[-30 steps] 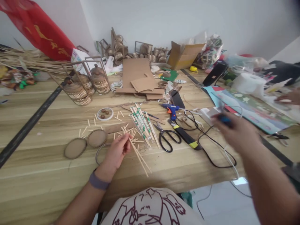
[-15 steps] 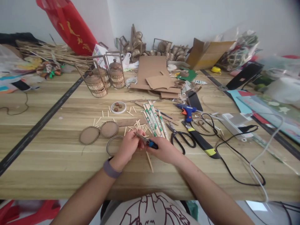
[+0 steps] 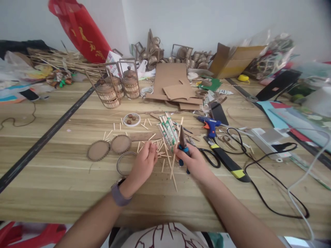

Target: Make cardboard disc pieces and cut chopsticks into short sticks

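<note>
My right hand [image 3: 195, 160] is wrapped round blue-and-black handled pliers [image 3: 183, 139], jaws pointing up and away. Along the pliers' left side runs a long thin wooden stick [image 3: 177, 148], apparently pinched by the same hand. My left hand [image 3: 147, 159] is closed a short way to the left, fingertips curled together; whatever is in them is hidden. Between and beyond the hands, short cut sticks [image 3: 161, 146] lie scattered. Behind them are paper-wrapped chopsticks [image 3: 167, 129] with green print. A grey ring [image 3: 119, 163] lies flat beside my left hand.
Two round cardboard discs [image 3: 98, 150] lie at left, near a white ring holding brown beads [image 3: 131, 119]. Rightward are black-handled scissors [image 3: 214, 162], a blue glue gun [image 3: 210, 125], a black-and-yellow cutter [image 3: 230, 165] and loose cables. Small lidded baskets [image 3: 107, 94] and cardboard [image 3: 170, 75] stand behind.
My hands have come apart. The right has moved right with the pliers, whose jaws have swung from pointing left to pointing up. A long stick now shows beside them.
</note>
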`<state>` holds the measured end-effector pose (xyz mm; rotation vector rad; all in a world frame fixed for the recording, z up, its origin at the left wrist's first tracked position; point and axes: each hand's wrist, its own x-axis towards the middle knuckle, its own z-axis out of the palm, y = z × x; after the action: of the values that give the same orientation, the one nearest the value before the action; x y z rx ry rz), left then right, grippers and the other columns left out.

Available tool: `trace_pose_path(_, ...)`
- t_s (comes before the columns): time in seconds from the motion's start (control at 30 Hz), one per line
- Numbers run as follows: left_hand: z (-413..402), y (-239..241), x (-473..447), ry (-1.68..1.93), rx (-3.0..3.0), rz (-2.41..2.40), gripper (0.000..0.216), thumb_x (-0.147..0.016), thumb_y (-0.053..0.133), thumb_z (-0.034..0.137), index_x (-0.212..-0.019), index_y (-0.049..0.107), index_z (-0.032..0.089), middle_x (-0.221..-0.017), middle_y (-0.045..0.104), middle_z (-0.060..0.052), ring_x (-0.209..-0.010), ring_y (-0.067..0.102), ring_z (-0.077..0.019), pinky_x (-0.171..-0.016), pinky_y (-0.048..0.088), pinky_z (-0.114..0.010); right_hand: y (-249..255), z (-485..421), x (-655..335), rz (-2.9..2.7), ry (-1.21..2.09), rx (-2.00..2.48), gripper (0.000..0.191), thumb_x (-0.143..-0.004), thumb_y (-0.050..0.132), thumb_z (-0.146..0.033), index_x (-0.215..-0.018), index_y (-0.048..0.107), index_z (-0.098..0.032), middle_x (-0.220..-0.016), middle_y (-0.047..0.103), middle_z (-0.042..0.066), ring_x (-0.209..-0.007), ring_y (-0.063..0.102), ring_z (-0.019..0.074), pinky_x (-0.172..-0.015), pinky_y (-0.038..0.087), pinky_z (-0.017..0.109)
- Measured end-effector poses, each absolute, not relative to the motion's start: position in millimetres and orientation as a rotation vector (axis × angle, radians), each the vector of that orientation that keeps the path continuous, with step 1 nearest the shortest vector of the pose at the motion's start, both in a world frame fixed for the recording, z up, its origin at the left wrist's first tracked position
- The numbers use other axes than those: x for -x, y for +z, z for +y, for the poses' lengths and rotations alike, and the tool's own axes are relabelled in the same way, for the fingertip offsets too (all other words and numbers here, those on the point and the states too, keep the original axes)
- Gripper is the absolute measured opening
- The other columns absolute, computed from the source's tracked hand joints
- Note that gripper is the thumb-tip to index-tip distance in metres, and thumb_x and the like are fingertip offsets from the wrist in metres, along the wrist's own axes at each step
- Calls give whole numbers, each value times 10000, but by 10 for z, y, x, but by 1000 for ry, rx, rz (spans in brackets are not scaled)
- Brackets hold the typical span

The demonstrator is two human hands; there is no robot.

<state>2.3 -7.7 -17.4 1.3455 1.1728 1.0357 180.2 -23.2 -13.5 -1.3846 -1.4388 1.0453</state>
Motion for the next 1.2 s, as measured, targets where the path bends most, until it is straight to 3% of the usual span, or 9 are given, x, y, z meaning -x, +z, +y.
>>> trace_pose_path(0.13,-142,-166,-57,751,-1454,986,319,-896,522,462,-734,612,202,-648,654,-20,-564,551,-159,-555,372,-260,-172,-214,-1802,-1275,1055,1367,302,-786,583,-478,-672,477,-218,-602,442,-36,-560,389,127,-554,350,256)
trace_pose_path(0.3,-152,-182,-81,614,-1424,878,316,-889,526,452,-863,696,187,-796,744,-71,-725,666,-211,-622,428,-282,-168,-217,-1793,-1368,948,1366,288,-802,565,-476,-696,485,-220,-631,440,-24,-615,411,145,-595,373,267)
trace_pose_path(0.47,-156,-212,-94,585,-1259,769,303,-809,645,484,-746,648,187,-739,734,-55,-702,683,-197,-624,442,-273,-164,-243,-1772,-1441,900,1361,247,-832,555,-435,-740,515,-210,-662,473,-21,-629,443,145,-623,392,275)
trace_pose_path(0.53,-141,-210,-91,596,-1182,768,341,-784,665,513,-734,640,177,-722,722,-51,-681,672,-183,-631,446,-271,-169,-256,-1764,-1458,888,1355,224,-829,574,-426,-848,569,-202,-705,525,-14,-658,493,152,-650,414,279)
trace_pose_path(0.7,-64,-191,-72,748,-942,842,418,-678,746,555,-770,650,159,-714,675,-26,-646,615,-147,-636,462,-263,-194,-290,-1730,-1672,880,1332,421,-774,681,-435,-1119,580,-216,-862,628,23,-785,594,200,-717,460,308)
trace_pose_path(0.8,-48,-206,-84,795,-869,818,420,-642,774,540,-777,655,160,-703,662,-25,-630,596,-147,-616,458,-261,-219,-304,-1693,-1822,750,1332,449,-732,739,-355,-1132,574,-236,-994,635,49,-912,600,235,-795,473,347)
trace_pose_path(0.93,-77,-247,-128,824,-899,819,405,-654,759,545,-753,653,168,-670,655,-21,-619,589,-147,-608,444,-252,-256,-308,-1665,-1908,611,1336,406,-750,709,-251,-1130,568,-235,-959,611,50,-896,585,235,-773,479,346)
trace_pose_path(1.2,-87,-233,-131,853,-990,836,381,-690,731,533,-745,644,165,-663,658,-17,-652,608,-163,-632,461,-264,-266,-319,-1661,-1862,605,1345,379,-764,706,-303,-1106,564,-225,-979,600,64,-901,582,238,-782,477,349)
